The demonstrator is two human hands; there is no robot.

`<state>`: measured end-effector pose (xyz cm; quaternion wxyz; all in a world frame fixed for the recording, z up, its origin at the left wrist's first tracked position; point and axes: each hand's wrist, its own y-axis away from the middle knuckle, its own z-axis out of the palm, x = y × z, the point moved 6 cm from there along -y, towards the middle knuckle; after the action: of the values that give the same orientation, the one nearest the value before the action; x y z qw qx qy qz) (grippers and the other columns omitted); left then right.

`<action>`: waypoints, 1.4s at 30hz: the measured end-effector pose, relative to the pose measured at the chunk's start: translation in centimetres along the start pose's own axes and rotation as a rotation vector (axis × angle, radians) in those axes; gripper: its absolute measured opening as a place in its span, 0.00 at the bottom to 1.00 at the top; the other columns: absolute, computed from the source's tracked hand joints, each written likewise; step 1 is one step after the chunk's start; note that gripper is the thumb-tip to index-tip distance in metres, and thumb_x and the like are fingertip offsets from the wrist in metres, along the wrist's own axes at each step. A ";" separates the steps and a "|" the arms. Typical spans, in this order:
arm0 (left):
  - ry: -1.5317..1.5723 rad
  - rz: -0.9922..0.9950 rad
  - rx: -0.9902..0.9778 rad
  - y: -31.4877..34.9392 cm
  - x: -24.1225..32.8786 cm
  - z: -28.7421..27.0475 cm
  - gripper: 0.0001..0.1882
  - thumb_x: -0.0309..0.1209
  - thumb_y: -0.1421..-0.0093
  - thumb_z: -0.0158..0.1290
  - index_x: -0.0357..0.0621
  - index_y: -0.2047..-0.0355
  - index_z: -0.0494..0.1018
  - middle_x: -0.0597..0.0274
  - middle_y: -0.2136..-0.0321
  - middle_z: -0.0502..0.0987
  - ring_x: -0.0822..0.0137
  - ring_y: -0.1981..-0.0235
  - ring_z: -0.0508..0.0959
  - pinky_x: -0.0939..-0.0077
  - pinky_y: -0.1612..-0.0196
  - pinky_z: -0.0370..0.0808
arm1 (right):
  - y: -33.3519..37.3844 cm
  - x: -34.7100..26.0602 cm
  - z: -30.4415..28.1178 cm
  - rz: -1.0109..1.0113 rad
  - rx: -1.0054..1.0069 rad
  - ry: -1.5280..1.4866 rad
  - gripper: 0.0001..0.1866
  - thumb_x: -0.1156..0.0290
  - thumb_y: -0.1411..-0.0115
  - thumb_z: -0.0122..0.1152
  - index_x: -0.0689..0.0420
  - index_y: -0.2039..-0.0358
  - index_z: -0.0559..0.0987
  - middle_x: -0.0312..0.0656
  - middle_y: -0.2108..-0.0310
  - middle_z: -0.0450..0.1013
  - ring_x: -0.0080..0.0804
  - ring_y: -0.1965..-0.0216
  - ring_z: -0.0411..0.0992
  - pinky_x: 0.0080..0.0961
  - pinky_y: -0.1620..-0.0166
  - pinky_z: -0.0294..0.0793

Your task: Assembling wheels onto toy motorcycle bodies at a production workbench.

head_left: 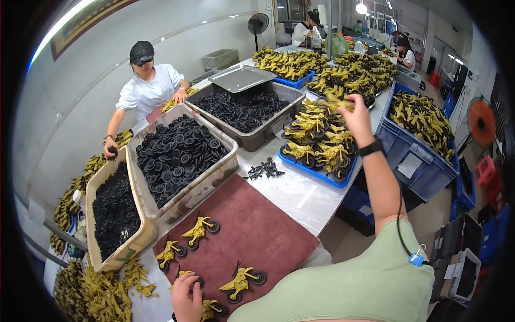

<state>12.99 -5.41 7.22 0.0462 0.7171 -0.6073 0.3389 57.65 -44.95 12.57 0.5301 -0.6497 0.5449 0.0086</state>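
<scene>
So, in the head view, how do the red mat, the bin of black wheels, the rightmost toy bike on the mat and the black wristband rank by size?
Largest to smallest, as they look:
1. Red mat
2. Bin of black wheels
3. Rightmost toy bike
4. Black wristband

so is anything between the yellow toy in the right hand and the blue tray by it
Yes: stacked toy motorcycles cover most of the blue tray, between its base and the blurred yellow toy in the right hand. Nothing else visible blocks the way.
</scene>
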 end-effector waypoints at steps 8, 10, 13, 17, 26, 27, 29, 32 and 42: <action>0.048 -0.034 -0.030 -0.7 0.4 -0.1 0.08 0.24 0.39 0.49 0.35 0.61 0.73 0.48 0.59 0.76 0.49 0.55 0.75 0.64 0.52 0.71 | -3.3 8.4 2.0 0.392 -0.322 0.508 0.21 0.63 0.43 0.63 0.54 0.50 0.74 0.44 0.54 0.76 0.44 0.52 0.73 0.42 0.51 0.72; 0.042 -0.032 -0.040 -0.7 0.5 -0.2 0.08 0.24 0.39 0.49 0.35 0.60 0.73 0.48 0.59 0.76 0.49 0.55 0.75 0.64 0.52 0.71 | -3.1 8.2 2.9 0.330 -0.345 0.507 0.20 0.62 0.42 0.61 0.53 0.50 0.75 0.42 0.53 0.76 0.43 0.51 0.73 0.43 0.48 0.70; 0.037 -0.036 -0.046 -0.9 0.7 -0.3 0.08 0.24 0.39 0.50 0.34 0.60 0.73 0.48 0.59 0.76 0.49 0.56 0.75 0.64 0.52 0.71 | -3.0 8.3 2.8 0.364 -0.368 0.498 0.23 0.63 0.43 0.61 0.58 0.48 0.74 0.47 0.49 0.73 0.44 0.49 0.72 0.40 0.49 0.72; 0.044 -0.061 -0.065 -1.0 0.7 -0.3 0.08 0.24 0.39 0.50 0.34 0.61 0.73 0.48 0.59 0.76 0.49 0.56 0.75 0.65 0.53 0.71 | -2.7 8.5 3.3 0.357 -0.357 0.613 0.21 0.60 0.42 0.58 0.53 0.49 0.75 0.47 0.52 0.74 0.45 0.51 0.72 0.42 0.51 0.73; 0.032 -0.031 -0.076 -0.8 0.5 -0.2 0.08 0.24 0.38 0.49 0.35 0.60 0.73 0.48 0.61 0.76 0.50 0.58 0.75 0.65 0.54 0.71 | -2.1 7.6 2.9 0.324 -0.368 0.528 0.21 0.57 0.39 0.56 0.58 0.51 0.74 0.52 0.53 0.73 0.48 0.50 0.72 0.42 0.51 0.73; 0.029 -0.028 -0.071 -0.9 0.5 -0.2 0.08 0.24 0.38 0.49 0.35 0.60 0.73 0.48 0.61 0.76 0.50 0.59 0.75 0.65 0.54 0.71 | -2.5 8.4 3.4 0.297 -0.365 0.481 0.22 0.58 0.38 0.55 0.60 0.49 0.72 0.55 0.52 0.72 0.50 0.50 0.71 0.43 0.50 0.72; 0.054 -0.062 -0.078 -0.8 0.3 0.0 0.08 0.24 0.38 0.49 0.35 0.60 0.73 0.48 0.62 0.75 0.50 0.59 0.75 0.65 0.54 0.71 | -2.6 9.6 4.2 0.270 -0.361 0.433 0.24 0.60 0.37 0.54 0.63 0.47 0.69 0.58 0.51 0.71 0.52 0.49 0.70 0.43 0.49 0.71; 0.060 -0.054 -0.080 -0.9 0.3 0.0 0.07 0.24 0.38 0.48 0.35 0.61 0.72 0.49 0.62 0.75 0.49 0.59 0.75 0.65 0.55 0.71 | -2.6 10.1 5.0 0.273 -0.362 0.384 0.24 0.63 0.36 0.52 0.66 0.45 0.66 0.63 0.52 0.69 0.57 0.49 0.68 0.44 0.47 0.70; 0.042 0.004 -0.058 -0.2 0.0 0.1 0.06 0.23 0.39 0.48 0.36 0.62 0.72 0.48 0.63 0.76 0.48 0.58 0.75 0.65 0.53 0.71 | -2.3 11.2 5.3 0.393 -0.429 0.406 0.35 0.54 0.38 0.54 0.60 0.37 0.57 0.62 0.43 0.61 0.56 0.44 0.65 0.45 0.43 0.66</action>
<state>13.21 -5.39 7.24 0.0790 0.7069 -0.6172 0.3365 66.88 -49.49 5.21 0.2506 -0.6176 0.7393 0.0954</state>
